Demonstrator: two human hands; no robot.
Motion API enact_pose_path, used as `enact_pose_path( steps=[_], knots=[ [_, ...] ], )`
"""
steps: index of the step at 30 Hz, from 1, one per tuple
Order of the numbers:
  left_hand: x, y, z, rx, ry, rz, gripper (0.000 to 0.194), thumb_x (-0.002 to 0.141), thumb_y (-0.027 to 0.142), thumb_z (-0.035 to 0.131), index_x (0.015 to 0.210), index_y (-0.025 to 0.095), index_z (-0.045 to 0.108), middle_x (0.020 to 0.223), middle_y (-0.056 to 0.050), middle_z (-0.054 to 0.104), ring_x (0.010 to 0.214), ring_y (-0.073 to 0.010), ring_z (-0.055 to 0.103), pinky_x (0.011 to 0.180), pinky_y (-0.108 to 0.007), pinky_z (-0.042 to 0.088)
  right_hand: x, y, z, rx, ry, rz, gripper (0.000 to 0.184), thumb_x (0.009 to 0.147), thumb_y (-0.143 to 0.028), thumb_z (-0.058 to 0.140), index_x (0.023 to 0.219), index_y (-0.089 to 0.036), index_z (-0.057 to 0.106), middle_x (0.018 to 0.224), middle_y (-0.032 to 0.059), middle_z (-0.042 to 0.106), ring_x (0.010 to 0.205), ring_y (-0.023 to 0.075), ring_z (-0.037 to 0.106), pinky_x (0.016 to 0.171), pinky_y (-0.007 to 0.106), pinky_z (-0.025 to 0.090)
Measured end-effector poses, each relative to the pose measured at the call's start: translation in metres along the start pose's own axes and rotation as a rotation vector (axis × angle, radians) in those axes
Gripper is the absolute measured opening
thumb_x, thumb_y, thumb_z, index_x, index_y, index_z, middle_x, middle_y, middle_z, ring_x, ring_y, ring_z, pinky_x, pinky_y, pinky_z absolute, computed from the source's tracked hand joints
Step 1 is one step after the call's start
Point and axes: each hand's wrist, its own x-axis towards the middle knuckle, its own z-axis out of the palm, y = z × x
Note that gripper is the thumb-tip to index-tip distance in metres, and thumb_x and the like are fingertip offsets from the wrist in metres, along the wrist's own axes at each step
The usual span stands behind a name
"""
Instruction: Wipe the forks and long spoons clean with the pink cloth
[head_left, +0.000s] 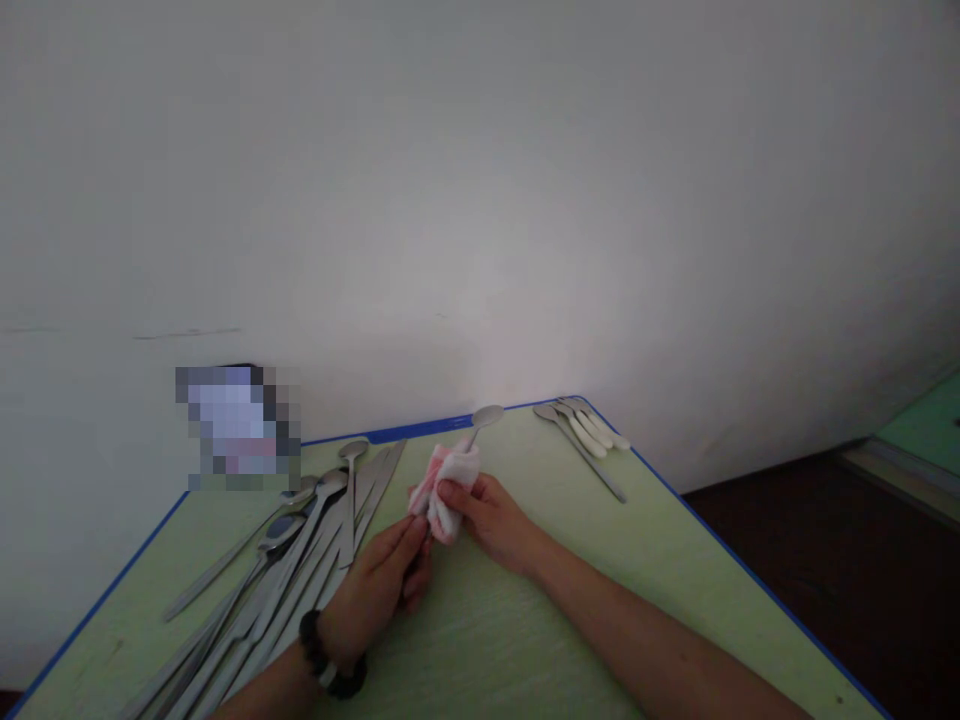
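Over the middle of the table, a metal spoon (488,416) points away from me, bowl end up. My left hand (386,567) pinches the lower end of its handle. A pink and white cloth (455,476) is wrapped around the handle, and my right hand (487,515) closes on the spoon through it. Left of my hands lies a pile of metal spoons (330,485) and knives (319,545). A long-handled spoon (581,450) lies to the right, beside several pieces of cutlery with cream handles (600,435).
The pale green table (517,630) has a blue edge and stands against a grey-white wall (480,200). At the back left a blurred-out device (236,425) leans on the wall. Dark floor (810,540) shows to the right.
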Motion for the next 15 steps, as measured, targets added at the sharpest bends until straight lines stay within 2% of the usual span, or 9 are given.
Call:
enact_pose_path(
  steps=[4, 8, 13, 15],
  knots=[
    [-0.004, 0.001, 0.002, 0.265, -0.036, 0.06, 0.041, 0.083, 0.058, 0.034, 0.069, 0.02, 0.042, 0.051, 0.007, 0.037, 0.043, -0.0091, 0.035, 0.041, -0.02, 0.03, -0.004, -0.008, 0.006, 0.016, 0.01, 0.067, 0.035, 0.073, -0.044, 0.061, 0.087, -0.013, 0.066, 0.081, 0.0052, 0.066, 0.068, 0.0123, 0.056, 0.07, 0.026, 0.043],
    [-0.012, 0.009, 0.005, 0.63, -0.055, 0.16, 0.028, 0.085, 0.043, 0.039, 0.078, 0.017, 0.048, 0.065, 0.0, 0.052, 0.057, -0.014, 0.045, 0.054, -0.025, 0.036, -0.007, -0.011, 0.01, -0.068, 0.035, 0.106, 0.036, 0.073, -0.046, 0.059, 0.086, -0.013, 0.066, 0.086, 0.0073, 0.067, 0.068, 0.0133, 0.058, 0.067, 0.026, 0.045],
    [-0.013, 0.016, 0.007, 0.649, -0.066, 0.171, 0.031, 0.09, 0.039, 0.029, 0.081, 0.018, 0.05, 0.078, -0.004, 0.062, 0.07, -0.0179, 0.056, 0.064, -0.026, 0.041, -0.007, -0.009, 0.01, -0.133, 0.021, 0.089, 0.038, 0.076, -0.047, 0.054, 0.085, -0.012, 0.065, 0.085, 0.0084, 0.068, 0.069, 0.0144, 0.06, 0.066, 0.027, 0.046],
    [-0.014, 0.016, 0.007, 0.688, -0.044, 0.165, 0.033, 0.091, 0.039, 0.028, 0.079, 0.018, 0.05, 0.077, -0.005, 0.064, 0.071, -0.0188, 0.058, 0.064, -0.027, 0.041, -0.007, -0.008, 0.009, -0.138, 0.019, 0.078, 0.039, 0.077, -0.048, 0.053, 0.085, -0.012, 0.065, 0.083, 0.0081, 0.067, 0.069, 0.0149, 0.06, 0.068, 0.027, 0.046]
  ],
)
